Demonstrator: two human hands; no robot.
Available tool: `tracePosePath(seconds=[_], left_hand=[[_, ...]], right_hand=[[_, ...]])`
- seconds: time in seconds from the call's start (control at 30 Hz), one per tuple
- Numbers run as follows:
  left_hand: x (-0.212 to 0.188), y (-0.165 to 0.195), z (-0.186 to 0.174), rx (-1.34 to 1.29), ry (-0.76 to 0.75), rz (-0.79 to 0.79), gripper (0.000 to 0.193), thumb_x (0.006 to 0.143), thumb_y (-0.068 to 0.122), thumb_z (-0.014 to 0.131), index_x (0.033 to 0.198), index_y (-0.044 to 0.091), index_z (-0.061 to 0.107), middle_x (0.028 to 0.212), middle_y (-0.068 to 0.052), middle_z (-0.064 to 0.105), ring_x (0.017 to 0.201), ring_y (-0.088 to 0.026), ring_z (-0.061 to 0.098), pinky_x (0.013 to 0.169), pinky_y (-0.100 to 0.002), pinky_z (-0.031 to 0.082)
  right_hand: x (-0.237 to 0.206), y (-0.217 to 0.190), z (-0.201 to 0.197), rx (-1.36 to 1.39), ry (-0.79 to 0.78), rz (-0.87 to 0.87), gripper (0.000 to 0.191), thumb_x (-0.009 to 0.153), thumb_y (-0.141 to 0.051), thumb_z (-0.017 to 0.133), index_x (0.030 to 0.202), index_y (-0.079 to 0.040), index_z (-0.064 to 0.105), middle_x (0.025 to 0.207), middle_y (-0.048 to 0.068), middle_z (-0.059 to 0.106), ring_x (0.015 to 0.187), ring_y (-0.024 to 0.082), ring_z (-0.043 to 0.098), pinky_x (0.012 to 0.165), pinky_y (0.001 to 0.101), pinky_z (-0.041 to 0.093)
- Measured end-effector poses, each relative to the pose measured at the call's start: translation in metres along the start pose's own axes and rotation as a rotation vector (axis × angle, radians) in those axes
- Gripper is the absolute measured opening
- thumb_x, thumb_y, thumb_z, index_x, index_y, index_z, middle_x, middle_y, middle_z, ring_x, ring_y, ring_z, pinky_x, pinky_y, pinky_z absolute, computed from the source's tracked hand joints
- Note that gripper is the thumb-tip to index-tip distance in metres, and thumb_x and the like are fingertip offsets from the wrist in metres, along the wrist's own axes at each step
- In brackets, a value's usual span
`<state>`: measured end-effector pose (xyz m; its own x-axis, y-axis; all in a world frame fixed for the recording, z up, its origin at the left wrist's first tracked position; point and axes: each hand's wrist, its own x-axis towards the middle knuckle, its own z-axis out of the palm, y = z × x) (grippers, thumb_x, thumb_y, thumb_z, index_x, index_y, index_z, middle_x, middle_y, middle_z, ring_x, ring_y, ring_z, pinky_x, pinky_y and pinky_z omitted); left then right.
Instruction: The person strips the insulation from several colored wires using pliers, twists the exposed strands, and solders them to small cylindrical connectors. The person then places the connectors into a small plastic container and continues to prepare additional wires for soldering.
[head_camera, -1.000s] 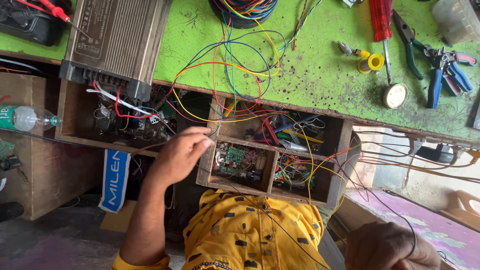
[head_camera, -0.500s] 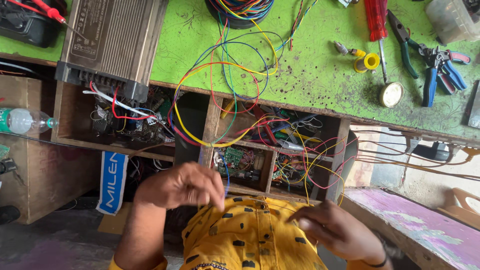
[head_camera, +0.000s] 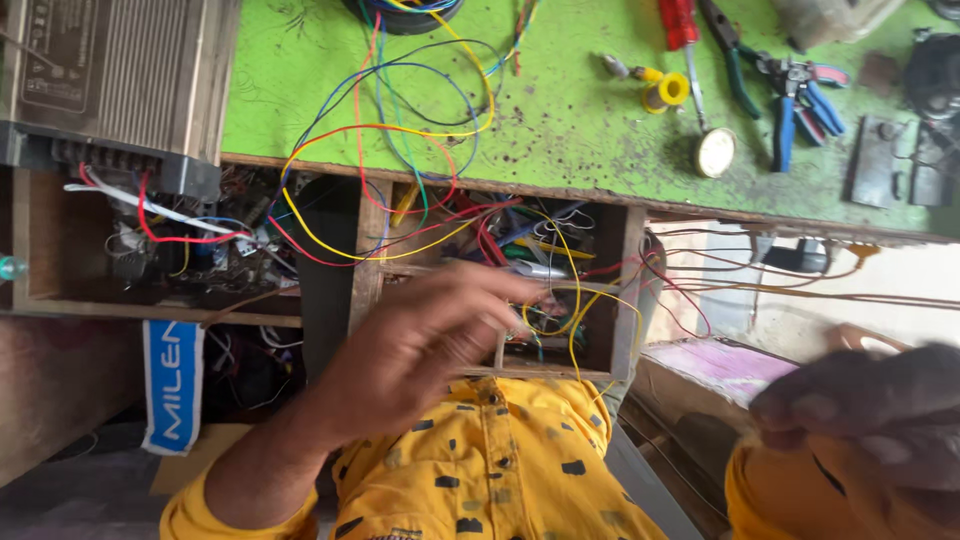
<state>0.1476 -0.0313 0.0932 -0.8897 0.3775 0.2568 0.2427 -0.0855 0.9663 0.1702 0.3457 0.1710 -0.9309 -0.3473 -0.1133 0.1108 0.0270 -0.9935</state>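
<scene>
My left hand (head_camera: 430, 340) reaches from the lower left, fingers stretched out and apart, over the front of an open wooden drawer (head_camera: 622, 300) under the bench. The drawer is packed with tangled coloured wires (head_camera: 560, 265) and small parts; the fingertips are at the wires, and I see nothing gripped. My right hand (head_camera: 870, 410) is a blurred shape close to the camera at the lower right, with its fingers curled. Whether it holds anything is not visible. Below both hands is my yellow patterned shirt (head_camera: 500, 470).
Loops of red, yellow, blue and green wire (head_camera: 400, 130) lie on the green bench top (head_camera: 560, 120). On it are a grey finned metal box (head_camera: 110, 80), a red-handled screwdriver (head_camera: 680, 25), a yellow roll (head_camera: 668, 90), a round disc (head_camera: 716, 152) and blue-handled pliers (head_camera: 800, 100).
My left hand pulled back from the drawer to my shirt, then came up to the drawer again. My right hand rose at the right, closer to the camera. The view is closer.
</scene>
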Motion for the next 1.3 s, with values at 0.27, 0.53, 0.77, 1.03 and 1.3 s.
tracePosePath(seconds=[0.27,0.53,0.77,1.03,1.3], left_hand=[[0.006,0.029,-0.034,-0.454,-0.693,0.018,0.025,0.107,0.025,0.054,0.104,0.005,0.071,0.097,-0.008,0.074,0.089,-0.023,0.074,0.085,-0.034,0.056],[-0.121,-0.010,-0.173,-0.343,-0.726,0.087,0.022,0.102,0.026,0.061,0.108,0.010,0.074,0.084,-0.001,0.071,0.075,-0.015,0.070,0.072,-0.031,0.056],[-0.189,-0.040,-0.190,0.072,-0.634,-0.029,0.022,0.098,0.027,0.066,0.111,0.013,0.078,0.072,0.006,0.068,0.062,-0.008,0.067,0.060,-0.028,0.055],[-0.207,-0.035,-0.177,0.331,-0.346,-0.211,0.024,0.096,0.032,0.068,0.111,0.017,0.079,0.065,0.010,0.061,0.057,-0.005,0.059,0.059,-0.028,0.051],[-0.179,0.000,-0.157,0.300,-0.175,-0.350,0.026,0.097,0.027,0.064,0.112,0.015,0.080,0.088,0.000,0.068,0.076,-0.011,0.066,0.070,-0.032,0.059]], right_hand=[[0.103,-0.031,0.089,-0.370,-0.229,-0.264,0.054,0.097,-0.034,0.070,0.137,0.001,0.059,0.139,0.021,0.065,0.128,0.030,0.066,0.104,0.0406,0.059],[0.076,0.035,0.038,-0.657,-0.746,0.120,0.050,0.089,-0.025,0.078,0.130,0.001,0.068,0.128,0.018,0.072,0.117,0.031,0.070,0.098,0.0406,0.054],[0.049,0.120,0.019,-0.527,0.393,0.037,0.016,0.102,-0.008,0.064,0.113,0.001,0.073,0.107,0.013,0.075,0.095,0.018,0.067,0.084,0.0319,0.052],[0.045,0.160,0.073,-0.850,-0.059,-0.077,0.021,0.081,-0.018,0.085,0.096,-0.009,0.073,0.093,0.005,0.070,0.086,0.025,0.068,0.076,0.0348,0.055],[0.053,0.178,0.104,-1.301,-0.114,-0.128,0.030,0.077,-0.014,0.079,0.107,-0.013,0.074,0.118,0.005,0.064,0.111,0.029,0.058,0.088,0.0428,0.047]])
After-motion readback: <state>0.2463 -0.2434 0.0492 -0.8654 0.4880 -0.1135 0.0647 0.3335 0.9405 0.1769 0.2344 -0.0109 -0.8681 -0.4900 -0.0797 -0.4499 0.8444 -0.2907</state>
